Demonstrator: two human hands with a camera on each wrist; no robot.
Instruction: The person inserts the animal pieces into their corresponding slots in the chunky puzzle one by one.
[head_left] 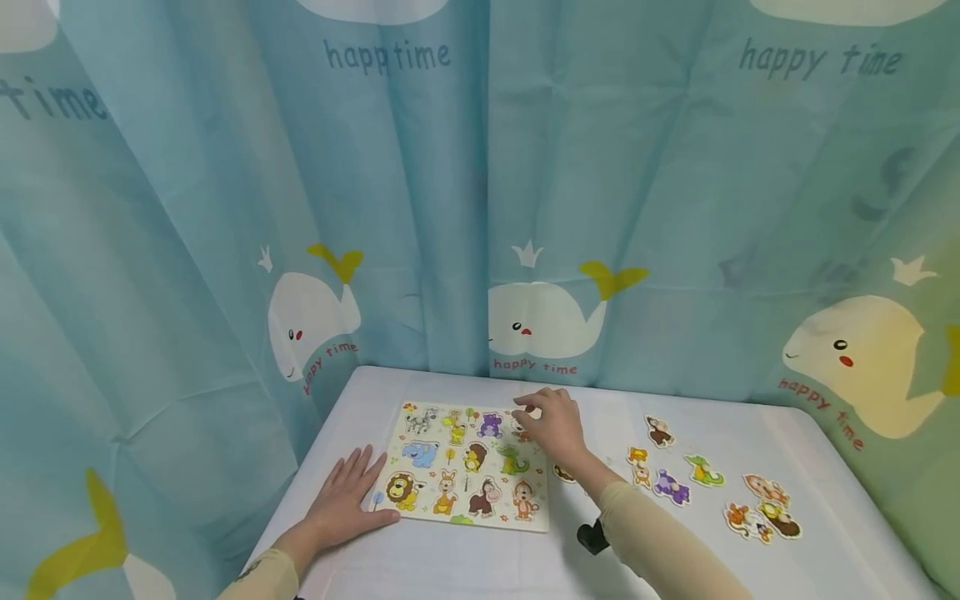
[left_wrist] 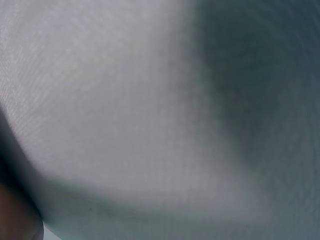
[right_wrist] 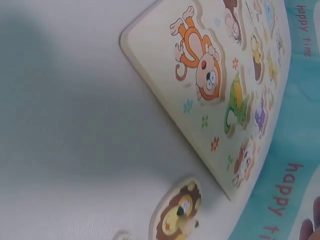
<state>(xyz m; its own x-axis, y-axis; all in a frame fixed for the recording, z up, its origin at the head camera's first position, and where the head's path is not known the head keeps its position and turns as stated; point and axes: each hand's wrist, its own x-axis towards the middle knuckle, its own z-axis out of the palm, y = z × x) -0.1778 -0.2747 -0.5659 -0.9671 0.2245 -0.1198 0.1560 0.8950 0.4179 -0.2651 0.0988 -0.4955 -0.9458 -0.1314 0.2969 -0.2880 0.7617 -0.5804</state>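
A wooden animal puzzle board (head_left: 450, 523) lies on the table. My left hand (head_left: 341, 500) rests flat on the table with spread fingers, fingertips at the board's left edge. Over the board's upper right corner is my right hand (head_left: 551, 421), thumb and index finger bent with a gap between their tips; no piece shows between them. Below it sits the tiger picture (right_wrist: 244, 162), partly covered in the head view. Recesses for a monkey (right_wrist: 200, 62) and a crocodile (right_wrist: 237, 105) show in the right wrist view. A lion piece (right_wrist: 175, 215) lies beside the board.
Right of the board lie loose pieces: a brown monkey (head_left: 659, 432), a kangaroo (head_left: 638, 467), a purple hippo (head_left: 671, 487) and a crocodile (head_left: 703, 469). Several more overlap near a hedgehog piece (head_left: 783, 523). A blue curtain (head_left: 450, 208) hangs behind the table.
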